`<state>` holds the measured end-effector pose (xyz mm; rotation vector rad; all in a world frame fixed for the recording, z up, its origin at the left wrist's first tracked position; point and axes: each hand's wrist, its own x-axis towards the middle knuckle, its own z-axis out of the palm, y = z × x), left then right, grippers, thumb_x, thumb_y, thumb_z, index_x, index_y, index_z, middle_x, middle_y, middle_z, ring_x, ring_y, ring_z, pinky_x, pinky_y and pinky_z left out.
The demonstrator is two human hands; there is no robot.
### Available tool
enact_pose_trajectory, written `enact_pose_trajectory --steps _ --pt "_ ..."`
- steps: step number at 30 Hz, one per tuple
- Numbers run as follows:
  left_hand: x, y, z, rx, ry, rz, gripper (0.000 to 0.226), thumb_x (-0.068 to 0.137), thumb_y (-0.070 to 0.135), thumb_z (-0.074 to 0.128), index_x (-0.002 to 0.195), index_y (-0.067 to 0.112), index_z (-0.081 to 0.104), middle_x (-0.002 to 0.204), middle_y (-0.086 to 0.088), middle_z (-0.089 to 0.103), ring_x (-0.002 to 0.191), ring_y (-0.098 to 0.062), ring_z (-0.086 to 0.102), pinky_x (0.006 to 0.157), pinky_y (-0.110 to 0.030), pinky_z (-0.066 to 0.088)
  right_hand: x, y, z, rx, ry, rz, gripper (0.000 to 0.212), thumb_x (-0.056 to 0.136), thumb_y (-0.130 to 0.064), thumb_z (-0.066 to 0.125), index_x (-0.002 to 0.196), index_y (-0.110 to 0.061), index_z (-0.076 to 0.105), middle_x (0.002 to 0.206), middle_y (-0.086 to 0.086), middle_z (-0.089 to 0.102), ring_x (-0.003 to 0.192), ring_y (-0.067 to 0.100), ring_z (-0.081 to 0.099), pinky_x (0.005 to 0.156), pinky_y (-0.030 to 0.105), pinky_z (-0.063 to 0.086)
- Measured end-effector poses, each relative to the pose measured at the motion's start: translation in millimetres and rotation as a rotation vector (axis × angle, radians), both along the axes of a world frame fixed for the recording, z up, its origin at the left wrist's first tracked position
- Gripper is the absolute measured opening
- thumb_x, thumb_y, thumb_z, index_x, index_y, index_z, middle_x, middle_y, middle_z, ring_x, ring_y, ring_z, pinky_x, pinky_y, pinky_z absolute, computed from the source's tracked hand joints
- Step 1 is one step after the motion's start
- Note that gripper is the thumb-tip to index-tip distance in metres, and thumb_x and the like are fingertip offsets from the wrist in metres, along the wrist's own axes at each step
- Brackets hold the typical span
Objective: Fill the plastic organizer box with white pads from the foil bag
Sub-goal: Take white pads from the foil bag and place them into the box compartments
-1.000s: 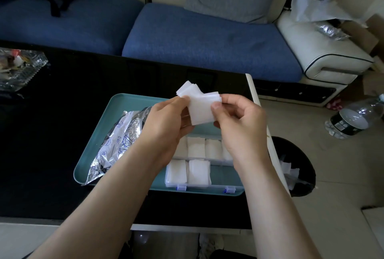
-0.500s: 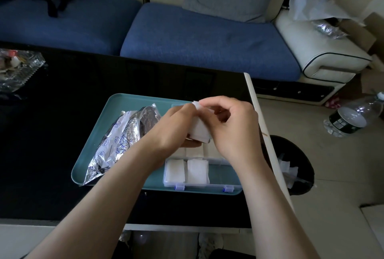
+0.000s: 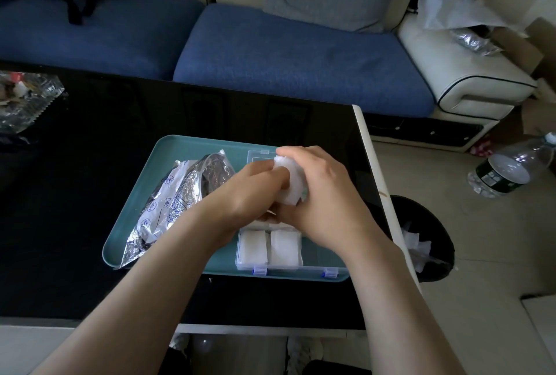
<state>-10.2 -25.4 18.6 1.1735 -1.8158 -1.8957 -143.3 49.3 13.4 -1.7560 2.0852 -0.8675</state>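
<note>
A small stack of white pads (image 3: pixel 290 183) is pinched between my left hand (image 3: pixel 252 191) and my right hand (image 3: pixel 325 197), just above the clear plastic organizer box (image 3: pixel 316 260). The box sits on the right side of a teal tray (image 3: pixel 135 215). Its near compartments hold white pads (image 3: pixel 270 246); my hands hide the middle compartments. The crinkled foil bag (image 3: pixel 177 203) lies on the tray's left side, its open mouth toward the box.
The tray rests on a black glass table (image 3: pixel 90 148) whose right edge is close to the box. A black bin (image 3: pixel 427 239) with white scraps stands on the floor to the right, a water bottle (image 3: pixel 511 170) beyond it. A blue sofa (image 3: pixel 270 52) is behind.
Both hands have come down from chest height to just over the box, and closed around the pads, which were fanned out and are now bunched between the fingers.
</note>
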Motion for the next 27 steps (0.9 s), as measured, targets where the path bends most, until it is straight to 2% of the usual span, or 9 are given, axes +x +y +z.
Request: enact_pose_trajectory --steps 3,7,10,14,15,20,23,25,27 --pt "-1 1 1 0.016 0.009 -0.017 0.027 0.096 0.013 0.048 0.11 0.008 0.07 0.101 -0.018 0.075 0.086 -0.025 0.07 0.08 -0.04 0.061 0 0 0 0.031 -0.063 0.029 0.08 0.08 -0.024 0.088 0.152 -0.028 0.053 0.138 -0.005 0.055 0.123 0.012 0.057 0.103 0.033 0.053" --pt "-3 -1 2 0.057 0.066 0.095 0.028 0.098 0.008 0.043 0.099 0.012 0.071 0.085 -0.008 0.077 0.081 -0.024 0.071 0.087 -0.048 0.061 -3 2 5 0.062 -0.211 -0.017 0.096 0.082 -0.029 0.086 0.162 -0.039 0.033 0.139 -0.013 0.05 0.127 0.008 0.053 0.096 0.021 0.052" --pt "-2 -4 0 0.1 0.098 0.149 0.031 0.1 0.014 0.039 0.105 0.011 0.069 0.09 -0.01 0.079 0.082 -0.028 0.075 0.092 -0.054 0.062 -4 1 13 0.111 -0.386 -0.113 0.074 0.096 -0.026 0.068 0.161 -0.037 0.035 0.139 -0.017 0.05 0.119 -0.001 0.054 0.072 0.006 0.049" --pt "-6 -3 -4 0.157 0.13 0.167 0.041 0.102 0.02 0.035 0.123 0.01 0.068 0.101 -0.019 0.079 0.093 -0.036 0.077 0.097 -0.058 0.059 -3 -4 6 0.133 -0.46 -0.115 0.039 0.112 -0.02 0.041 0.143 -0.027 0.062 0.129 -0.006 0.069 0.113 0.008 0.066 0.089 0.02 0.055" --pt "-7 -2 -4 0.162 0.135 0.184 0.04 0.103 0.021 0.035 0.124 0.009 0.067 0.101 -0.02 0.079 0.094 -0.038 0.076 0.097 -0.059 0.059 -3 -4 4 0.137 -0.46 -0.096 0.037 0.112 -0.019 0.041 0.135 -0.026 0.069 0.12 -0.005 0.074 0.11 0.009 0.069 0.089 0.022 0.056" --pt "-8 -4 -10 0.148 0.137 0.201 0.043 0.097 0.028 0.04 0.133 0.012 0.057 0.116 -0.016 0.076 0.102 -0.035 0.076 0.094 -0.055 0.061 0 -3 3 0.018 -0.434 -0.112 0.021 0.106 -0.026 0.063 0.12 -0.027 0.079 0.103 -0.014 0.077 0.092 -0.007 0.068 0.068 0.003 0.048" --pt "-8 -3 -7 0.201 0.155 0.2 0.058 0.084 0.032 0.044 0.137 0.01 0.057 0.121 -0.015 0.076 0.112 -0.04 0.072 0.099 -0.059 0.058 -1 -1 0 -0.081 -0.371 -0.189 0.024 0.097 -0.011 0.07 0.115 -0.022 0.082 0.094 -0.01 0.077 0.083 -0.002 0.07 0.066 0.007 0.051" --pt "-8 -3 -7 0.234 0.178 0.225 0.057 0.086 0.028 0.043 0.136 0.007 0.057 0.123 -0.02 0.074 0.115 -0.042 0.071 0.1 -0.061 0.056 -1 0 1 -0.092 -0.389 -0.178 0.031 0.095 -0.006 0.067 0.117 -0.023 0.081 0.091 -0.008 0.077 0.082 -0.001 0.071 0.067 0.01 0.053" --pt "-8 -5 -7 0.258 0.185 0.242 0.049 0.094 0.023 0.04 0.133 0.004 0.06 0.125 -0.025 0.072 0.105 -0.042 0.072 0.093 -0.052 0.06 -1 -1 2 -0.107 -0.414 -0.15 0.032 0.099 -0.009 0.064 0.124 -0.023 0.077 0.093 -0.007 0.077 0.085 0.001 0.072 0.069 0.012 0.055"
